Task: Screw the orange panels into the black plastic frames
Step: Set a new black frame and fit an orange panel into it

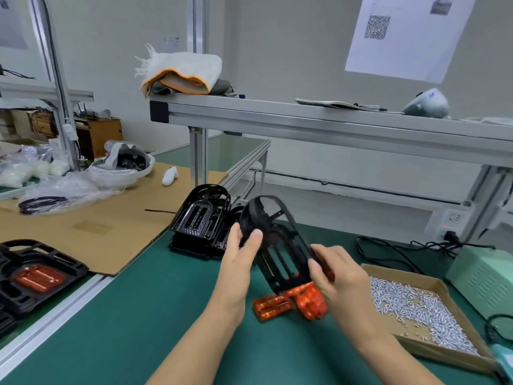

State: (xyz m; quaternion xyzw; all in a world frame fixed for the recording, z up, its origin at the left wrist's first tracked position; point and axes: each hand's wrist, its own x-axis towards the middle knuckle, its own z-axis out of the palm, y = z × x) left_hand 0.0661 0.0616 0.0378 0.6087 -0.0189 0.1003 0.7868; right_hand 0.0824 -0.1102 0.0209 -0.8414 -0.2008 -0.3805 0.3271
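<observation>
Both hands, left hand (241, 252) and right hand (337, 276), gripped the black frame (277, 243) midair; a slip could've dropped it onto the orange panels (291, 302).

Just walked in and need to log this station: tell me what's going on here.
A person holds a black plastic slotted frame tilted above the green mat, the left hand gripping its rounded top and the right hand its lower side. Translucent orange panels lie on the mat below it. More black frames are stacked behind, and a cardboard tray of silver screws sits right.
</observation>
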